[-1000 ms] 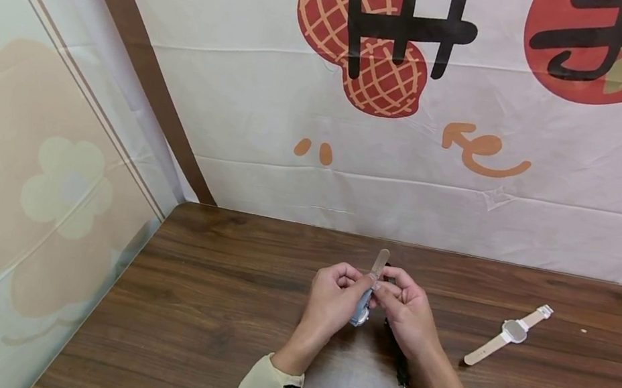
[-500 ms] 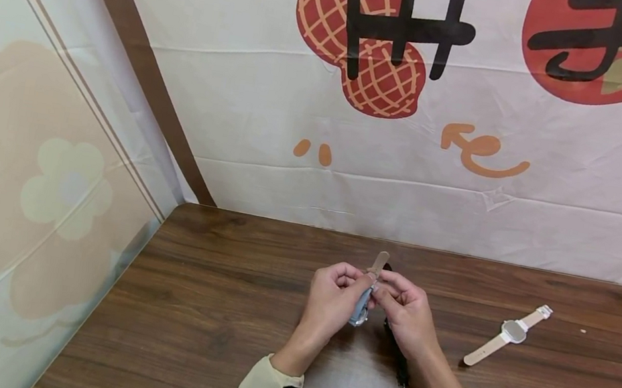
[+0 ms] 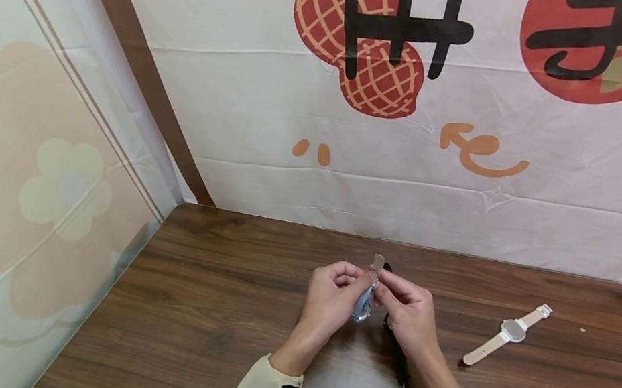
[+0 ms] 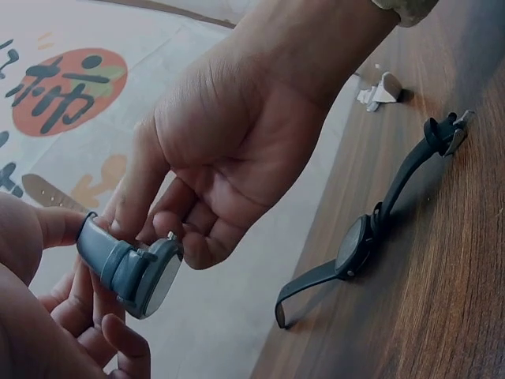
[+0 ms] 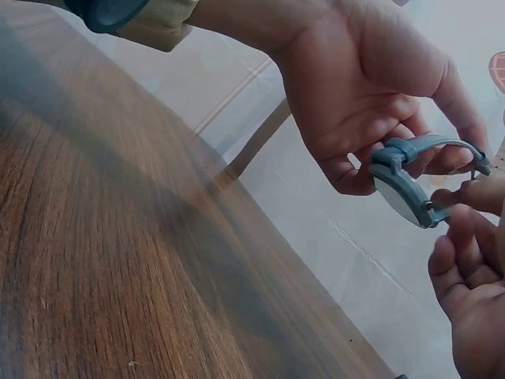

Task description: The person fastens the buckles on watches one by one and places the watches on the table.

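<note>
A wristwatch with a blue-grey strap [image 3: 360,307] is held above the table between both hands. My left hand [image 3: 329,299] pinches the strap, with its thumb on top. From the other side, the thumb and fingers of my right hand [image 3: 413,313] pinch the strap close to its buckle. The strap is bent into a loop, and its beige-lined free end [image 3: 378,262] sticks up past the fingertips. In the right wrist view the watch case [image 5: 401,193] hangs below the loop, dial facing down. Fingers hide part of the buckle.
A black wristwatch [image 4: 351,246] lies on the wooden table [image 3: 218,315], partly under my right hand. Farther right lies a white watch with a pale strap [image 3: 513,330]. A printed cloth [image 3: 263,112] hangs behind the table's back edge.
The strap's free end has sunk a little between the fingertips, so less of it sticks up. Both hands stay in nearly the same place.
</note>
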Motion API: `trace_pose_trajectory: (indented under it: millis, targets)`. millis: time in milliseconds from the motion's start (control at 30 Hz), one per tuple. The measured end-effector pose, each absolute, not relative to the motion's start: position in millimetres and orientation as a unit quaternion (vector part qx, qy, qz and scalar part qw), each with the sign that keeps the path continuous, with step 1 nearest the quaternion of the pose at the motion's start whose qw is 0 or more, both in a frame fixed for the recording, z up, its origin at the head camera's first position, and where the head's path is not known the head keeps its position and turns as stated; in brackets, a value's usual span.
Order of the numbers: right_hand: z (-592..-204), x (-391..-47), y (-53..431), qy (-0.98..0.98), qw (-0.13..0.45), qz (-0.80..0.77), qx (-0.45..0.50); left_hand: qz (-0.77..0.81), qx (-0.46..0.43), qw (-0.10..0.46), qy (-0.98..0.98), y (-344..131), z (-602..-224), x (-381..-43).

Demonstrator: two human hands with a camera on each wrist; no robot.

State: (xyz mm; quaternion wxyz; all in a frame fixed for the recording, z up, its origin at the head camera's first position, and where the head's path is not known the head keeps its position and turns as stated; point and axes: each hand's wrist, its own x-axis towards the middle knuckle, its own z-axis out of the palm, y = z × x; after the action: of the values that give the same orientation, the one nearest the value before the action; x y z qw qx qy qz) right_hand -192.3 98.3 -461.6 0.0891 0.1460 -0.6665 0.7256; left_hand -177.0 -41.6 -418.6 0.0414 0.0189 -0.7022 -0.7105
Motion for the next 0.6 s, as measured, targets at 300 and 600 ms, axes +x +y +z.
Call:
trace_pose_trajectory:
  millis: [300,600]
  targets:
    - [-456.6,-191.5,98.5,-0.672,0.107,0.727,0.094,-0.729,-0.001,-0.003,-0.685,-42.0,-419.7,-178.4]
    - [-453.8,-191.7,99.8,-0.654,0.11,0.745,0.068,-0.736,-0.032,-0.027,-0.676,-43.0,-418.2,-177.9]
